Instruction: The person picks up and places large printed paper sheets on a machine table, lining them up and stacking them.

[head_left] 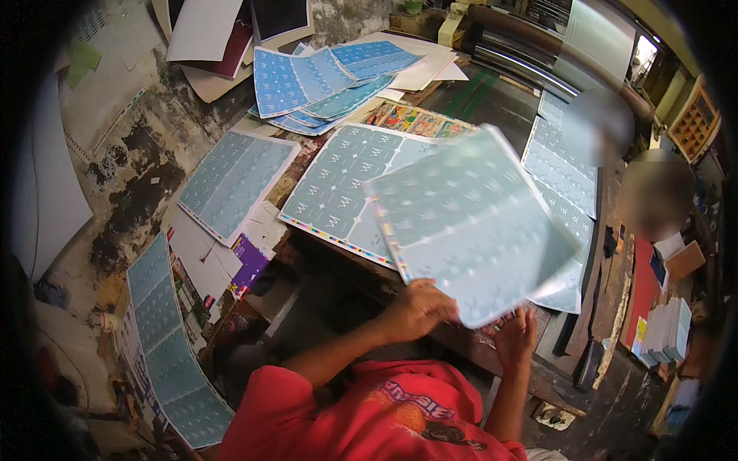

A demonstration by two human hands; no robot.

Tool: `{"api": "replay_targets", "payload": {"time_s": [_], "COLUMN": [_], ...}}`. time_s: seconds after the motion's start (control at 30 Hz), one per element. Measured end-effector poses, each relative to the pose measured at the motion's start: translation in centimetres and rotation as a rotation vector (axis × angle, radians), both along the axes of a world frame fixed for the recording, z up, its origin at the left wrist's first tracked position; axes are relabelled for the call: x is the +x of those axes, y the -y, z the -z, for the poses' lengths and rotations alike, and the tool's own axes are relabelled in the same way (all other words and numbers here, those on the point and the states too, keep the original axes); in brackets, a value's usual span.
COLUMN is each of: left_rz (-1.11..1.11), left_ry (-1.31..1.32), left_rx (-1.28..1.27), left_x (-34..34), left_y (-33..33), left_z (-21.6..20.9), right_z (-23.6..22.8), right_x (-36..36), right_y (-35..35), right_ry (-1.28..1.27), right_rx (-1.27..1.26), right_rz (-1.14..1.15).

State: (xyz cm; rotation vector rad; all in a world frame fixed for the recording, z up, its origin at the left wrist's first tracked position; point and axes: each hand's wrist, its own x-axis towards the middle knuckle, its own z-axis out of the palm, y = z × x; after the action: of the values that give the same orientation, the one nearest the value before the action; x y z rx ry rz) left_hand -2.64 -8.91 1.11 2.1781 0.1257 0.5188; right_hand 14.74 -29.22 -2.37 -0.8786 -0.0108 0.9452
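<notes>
A printed sheet (469, 223) with pale grey-green panels and a white border is raised at a tilt over the table, smeared by motion. My left hand (419, 309) pinches its near left edge. At the near right edge, the fingers of my right hand (513, 338) curl up against the sheet, partly hidden by it. Beneath and to the left lies a similar printed sheet (338, 184), flat, with a strip of coloured squares along its near edge. Another grey-green sheet (238, 180) rests further left.
Blue printed sheets (300, 81) are piled at the back. More sheets (561, 161) lie in a column at the right, near a machine with long rollers (538, 50). A long printed sheet (177, 346) slopes down at lower left. Stacked cards (665, 330) stand far right.
</notes>
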Motion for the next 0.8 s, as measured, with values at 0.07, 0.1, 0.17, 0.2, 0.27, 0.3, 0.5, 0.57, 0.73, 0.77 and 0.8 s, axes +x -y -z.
{"api": "replay_targets", "payload": {"time_s": [0.07, 0.1, 0.17, 0.2, 0.27, 0.3, 0.5, 0.57, 0.73, 0.77, 0.8], "left_rz": [0.265, 0.163, -0.007, -0.088, -0.519, -0.603, -0.735, -0.614, -0.685, -0.799, -0.888], "left_ry": [-0.047, 0.002, 0.121, 0.114, 0.110, 0.130, -0.240, -0.359, -0.434, -0.337, -0.240], "left_rx": [0.017, 0.061, 0.138, 0.125, 0.102, 0.171, -0.270, -0.837, -1.023, -0.780, -0.542], "left_x": [0.1, 0.5, 3.3, 5.2, 9.0, 8.7, 3.8, 10.0, 8.1, 7.1, 6.2], "left_y": [0.4, -0.6, -5.4, -11.2, -23.0, -30.6, -54.0, -50.3, -56.1, -57.7, -58.9], "left_z": [-1.0, -1.3, -2.0, -0.6, 0.8, 2.3, 4.9, 8.7, 8.6, 7.8, 7.8], "right_z": [0.9, 2.3, 4.6, 4.4, 4.8, 5.0, 7.3, 6.8, 6.3, 6.0, 5.8], "right_x": [-0.1, 0.6, 1.6, 0.7, -1.2, -2.4, -8.2, -9.8, -11.6, -11.6, -11.3], "right_y": [0.8, 1.9, 4.3, 4.3, 5.5, 6.0, 9.0, 9.8, 9.8, 9.5, 9.3], "right_ry": [0.063, 0.023, -0.042, -0.063, -0.100, -0.123, -0.217, -0.304, -0.432, -0.432, -0.458], "right_rx": [-0.136, -0.118, -0.087, -0.170, -0.212, -0.225, -0.271, -0.359, -0.275, -0.261, -0.253], "right_rz": [-0.018, -0.031, -0.020, 0.103, 0.151, 0.163, 0.176, 0.304, 0.289, 0.275, 0.274]}}
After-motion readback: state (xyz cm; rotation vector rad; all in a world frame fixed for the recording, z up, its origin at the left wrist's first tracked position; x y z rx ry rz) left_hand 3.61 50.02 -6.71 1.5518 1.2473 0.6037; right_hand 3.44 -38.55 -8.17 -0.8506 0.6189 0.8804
